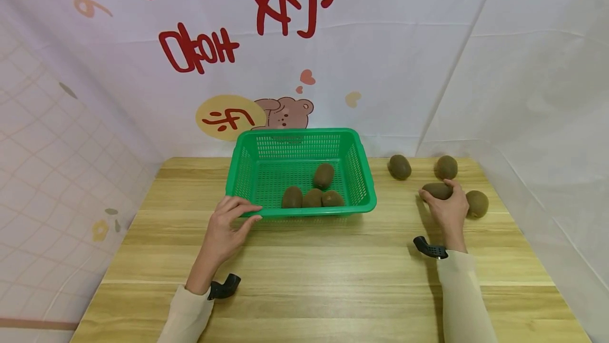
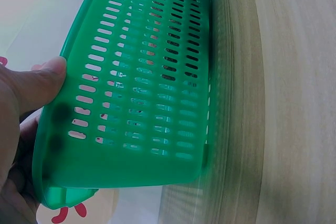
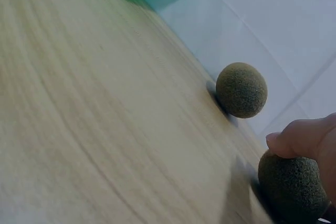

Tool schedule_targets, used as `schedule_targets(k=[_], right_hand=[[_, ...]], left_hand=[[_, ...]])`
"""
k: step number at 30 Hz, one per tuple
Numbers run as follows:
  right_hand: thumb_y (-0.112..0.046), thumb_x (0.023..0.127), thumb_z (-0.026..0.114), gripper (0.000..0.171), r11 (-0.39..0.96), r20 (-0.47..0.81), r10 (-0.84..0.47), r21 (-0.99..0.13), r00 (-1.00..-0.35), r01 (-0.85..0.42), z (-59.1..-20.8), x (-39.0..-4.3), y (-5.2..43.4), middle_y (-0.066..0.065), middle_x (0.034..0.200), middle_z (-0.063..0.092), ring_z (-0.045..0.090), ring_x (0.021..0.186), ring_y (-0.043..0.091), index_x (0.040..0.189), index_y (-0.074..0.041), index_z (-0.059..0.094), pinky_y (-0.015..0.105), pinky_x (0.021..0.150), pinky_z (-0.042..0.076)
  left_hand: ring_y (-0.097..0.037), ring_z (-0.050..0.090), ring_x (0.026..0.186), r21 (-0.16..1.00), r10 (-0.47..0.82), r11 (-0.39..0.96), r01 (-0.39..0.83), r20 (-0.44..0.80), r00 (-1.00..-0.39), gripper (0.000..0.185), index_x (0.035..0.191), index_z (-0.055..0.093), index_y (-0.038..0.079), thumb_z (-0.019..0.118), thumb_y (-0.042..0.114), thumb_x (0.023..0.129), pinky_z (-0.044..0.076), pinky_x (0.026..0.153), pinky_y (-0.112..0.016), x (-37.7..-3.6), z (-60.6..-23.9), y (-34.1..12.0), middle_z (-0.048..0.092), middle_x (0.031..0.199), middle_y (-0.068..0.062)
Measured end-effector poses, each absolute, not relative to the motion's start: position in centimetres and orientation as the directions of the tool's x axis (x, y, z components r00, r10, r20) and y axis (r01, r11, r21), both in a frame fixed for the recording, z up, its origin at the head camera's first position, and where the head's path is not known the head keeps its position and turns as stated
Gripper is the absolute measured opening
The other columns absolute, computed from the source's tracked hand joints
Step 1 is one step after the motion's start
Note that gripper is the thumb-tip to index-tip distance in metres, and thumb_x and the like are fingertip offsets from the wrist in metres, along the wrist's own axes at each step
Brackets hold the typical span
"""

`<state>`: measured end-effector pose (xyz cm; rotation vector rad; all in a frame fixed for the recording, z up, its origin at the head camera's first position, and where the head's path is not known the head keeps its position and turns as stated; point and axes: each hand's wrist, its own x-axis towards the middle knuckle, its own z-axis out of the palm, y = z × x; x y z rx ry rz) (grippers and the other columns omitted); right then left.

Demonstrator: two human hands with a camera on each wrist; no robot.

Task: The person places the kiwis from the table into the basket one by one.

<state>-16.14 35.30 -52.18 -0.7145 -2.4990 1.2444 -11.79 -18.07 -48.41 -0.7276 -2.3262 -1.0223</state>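
Observation:
A green plastic basket [image 1: 304, 211] with slotted walls stands near the back of the wooden table. Inside it, several brown kiwis [image 1: 324, 176] lie toward the near right. My left hand [image 1: 227, 229] grips the basket's near left corner, thumb outside the wall and fingers over the rim; the left wrist view shows the thumb [image 2: 50, 74] on the rim. At the right, my right hand [image 1: 449, 211] holds a kiwi [image 1: 436, 191] between thumb and fingers, low at the table. In the right wrist view, the thumb presses on that fuzzy kiwi [image 3: 291, 187].
Three other kiwis lie around the right hand: one at the back left [image 1: 399, 167], one behind [image 1: 445, 167], and one to the right [image 1: 477, 204]. A white printed cloth [image 1: 380, 57] hangs along the table's back edge. Each wrist carries a black camera mount [image 1: 430, 248].

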Motion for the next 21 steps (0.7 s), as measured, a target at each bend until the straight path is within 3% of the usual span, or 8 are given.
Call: schedule_targets(k=[14,21], right_hand=[[-0.041,0.087,0.081,0.082,0.52,0.02,0.53,-0.797,-0.848,0.306,-51.78,-15.79,35.49,0.016,0.163,0.039,0.036,0.149,0.042,0.155,-0.012,0.044,0.059,0.119,0.033],[-0.042,0.087,0.082,0.082,0.533,0.025,0.503,-0.796,-0.864,0.287,-51.64,-15.68,34.83,0.019,0.16,0.042,0.043,0.142,0.045,0.154,-0.013,0.045,0.06,0.113,0.04]], left_hand=[[-0.017,0.056,0.094,0.516,0.272,0.569,0.64,0.617,-0.739,0.023,0.104,0.081,0.014,0.085,0.007,0.082,0.044,0.085,-0.03,-11.84,-48.38,-17.89,0.071,0.099,-0.001],[-0.017,0.056,0.091,0.494,0.27,0.561,0.664,0.649,-0.711,0.027,0.102,0.081,0.013,0.086,0.002,0.078,0.043,0.082,-0.029,-11.89,-48.52,-17.87,0.071,0.097,-0.001]])
